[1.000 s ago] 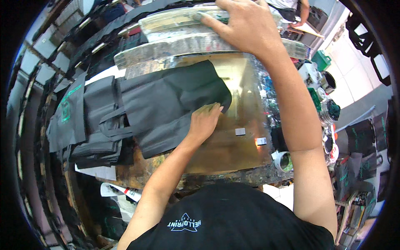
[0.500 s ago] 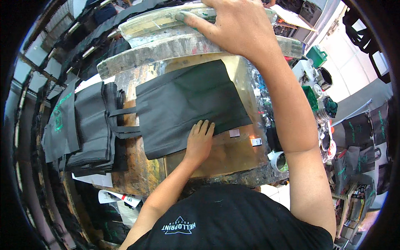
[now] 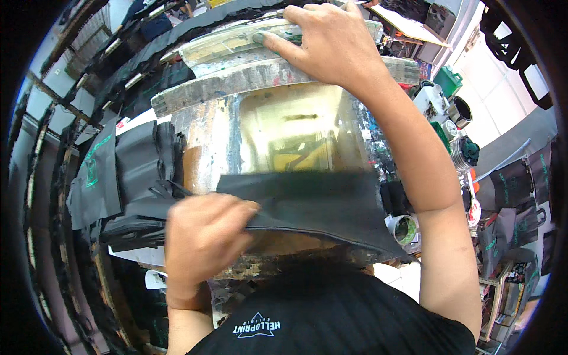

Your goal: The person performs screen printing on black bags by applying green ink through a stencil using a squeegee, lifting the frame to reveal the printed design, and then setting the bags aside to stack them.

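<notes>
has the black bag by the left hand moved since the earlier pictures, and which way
Yes, toward the person: the black bag has shifted to the near side of the shiny plate, leaving its far part uncovered.
</notes>
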`<move>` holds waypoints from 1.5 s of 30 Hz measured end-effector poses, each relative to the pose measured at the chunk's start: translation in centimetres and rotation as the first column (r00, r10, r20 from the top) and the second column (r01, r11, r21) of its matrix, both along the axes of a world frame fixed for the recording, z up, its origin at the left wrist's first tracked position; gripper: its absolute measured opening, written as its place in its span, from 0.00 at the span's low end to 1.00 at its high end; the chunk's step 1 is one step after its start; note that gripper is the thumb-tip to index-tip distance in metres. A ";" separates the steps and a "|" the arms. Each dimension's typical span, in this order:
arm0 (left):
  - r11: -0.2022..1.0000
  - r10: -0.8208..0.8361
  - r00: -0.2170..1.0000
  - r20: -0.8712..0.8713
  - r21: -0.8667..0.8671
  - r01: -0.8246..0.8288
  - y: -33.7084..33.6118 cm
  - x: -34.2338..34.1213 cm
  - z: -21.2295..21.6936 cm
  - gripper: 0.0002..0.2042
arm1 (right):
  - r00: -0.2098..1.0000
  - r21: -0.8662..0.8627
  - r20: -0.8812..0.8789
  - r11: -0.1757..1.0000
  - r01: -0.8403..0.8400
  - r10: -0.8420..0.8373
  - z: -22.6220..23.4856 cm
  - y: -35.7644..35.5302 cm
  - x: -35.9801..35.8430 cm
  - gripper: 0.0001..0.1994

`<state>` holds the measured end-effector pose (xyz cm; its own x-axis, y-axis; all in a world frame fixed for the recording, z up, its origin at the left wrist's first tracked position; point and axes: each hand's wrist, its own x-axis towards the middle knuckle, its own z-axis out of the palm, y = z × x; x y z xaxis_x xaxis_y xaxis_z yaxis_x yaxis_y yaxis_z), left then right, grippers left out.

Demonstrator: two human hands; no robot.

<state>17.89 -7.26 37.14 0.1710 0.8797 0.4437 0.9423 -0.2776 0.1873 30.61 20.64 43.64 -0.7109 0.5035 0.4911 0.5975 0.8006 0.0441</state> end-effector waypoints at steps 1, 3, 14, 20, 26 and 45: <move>0.995 0.067 0.997 -0.042 0.079 -0.063 -0.9 -0.3 2.2 0.10 | 1.000 -0.028 0.016 1.000 0.008 -0.007 0.2 -0.3 0.0 0.34; 0.933 0.167 0.978 0.122 0.300 -0.196 -1.7 -1.0 5.2 0.11 | 0.999 -0.017 0.022 0.999 -0.035 0.035 0.4 -0.5 -0.6 0.34; 0.925 0.141 0.990 0.018 -0.360 -0.125 10.5 -7.9 -2.7 0.13 | 0.991 0.077 -0.069 0.992 -0.105 0.110 -0.2 0.7 -0.3 0.33; 0.956 0.176 0.984 -0.014 -0.235 -0.175 20.6 -14.2 -15.3 0.20 | 0.995 0.046 -0.062 0.996 -0.075 0.078 -0.1 0.5 -1.5 0.34; 0.963 0.268 0.955 -0.125 0.057 -0.263 20.8 -7.4 -20.2 0.36 | 0.990 0.053 -0.071 0.992 -0.115 0.119 -0.4 0.0 -0.9 0.33; 0.841 0.363 0.916 -0.173 -0.363 -0.402 15.2 0.0 -28.2 0.42 | 0.995 0.085 -0.072 0.994 -0.068 0.075 -1.0 0.3 -1.0 0.32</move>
